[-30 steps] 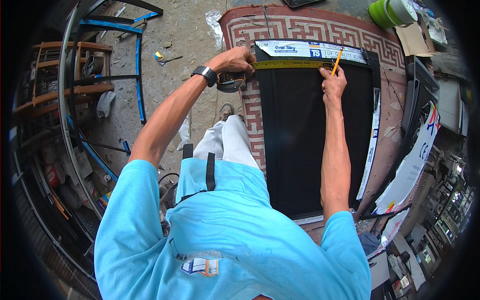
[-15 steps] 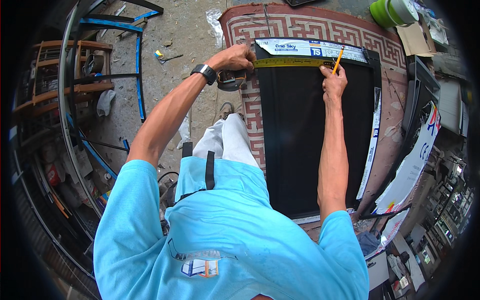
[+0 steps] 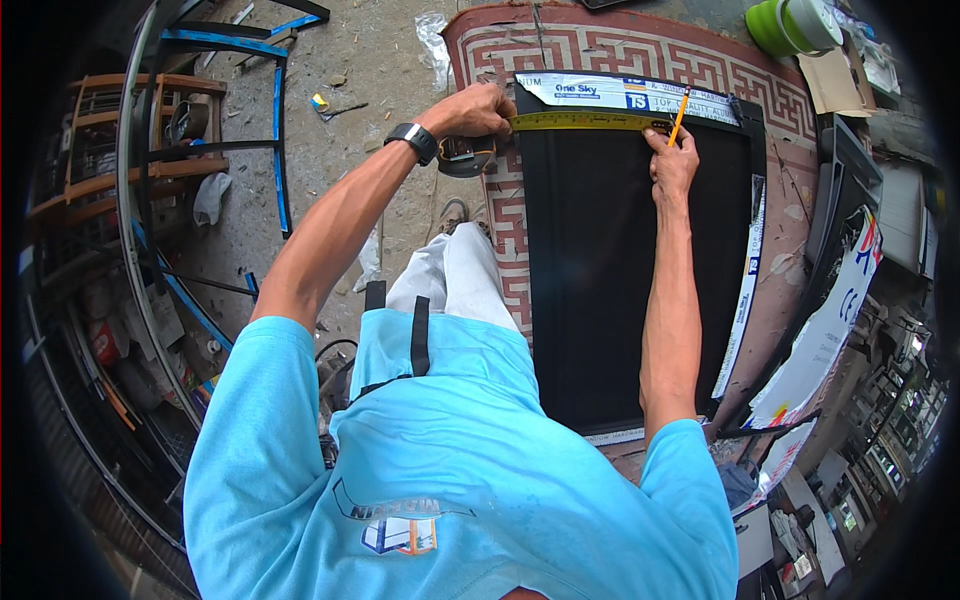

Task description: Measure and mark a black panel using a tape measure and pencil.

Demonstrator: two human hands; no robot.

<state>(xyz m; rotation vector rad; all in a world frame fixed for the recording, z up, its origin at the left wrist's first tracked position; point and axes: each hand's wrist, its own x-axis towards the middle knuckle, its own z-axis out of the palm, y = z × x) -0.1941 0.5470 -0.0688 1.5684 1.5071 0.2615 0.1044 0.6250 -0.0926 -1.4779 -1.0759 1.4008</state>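
A yellow tape measure blade (image 3: 580,122) is stretched across the far end of a black framed panel (image 3: 625,280). My left hand (image 3: 482,112), with a dark watch on its wrist, is closed on the tape at the panel's left edge. Just below it is a dark rounded object (image 3: 466,157) that I cannot make out for sure. My right hand (image 3: 673,162) pinches a yellow pencil (image 3: 680,115), which points up and away, and its fingers touch the tape's right end. Printed white protective film (image 3: 590,92) covers part of the panel's far rail.
The panel lies on a red patterned rug (image 3: 600,45). Black frames with blue strips (image 3: 279,150) and a wooden rack (image 3: 150,175) stand at left. A green-and-white container (image 3: 790,27) is at far right, above a film-wrapped piece (image 3: 820,325) along the right side.
The panel and both hands sit slightly farther right in the picture. Both hands keep their hold, and the tape stays stretched across the panel.
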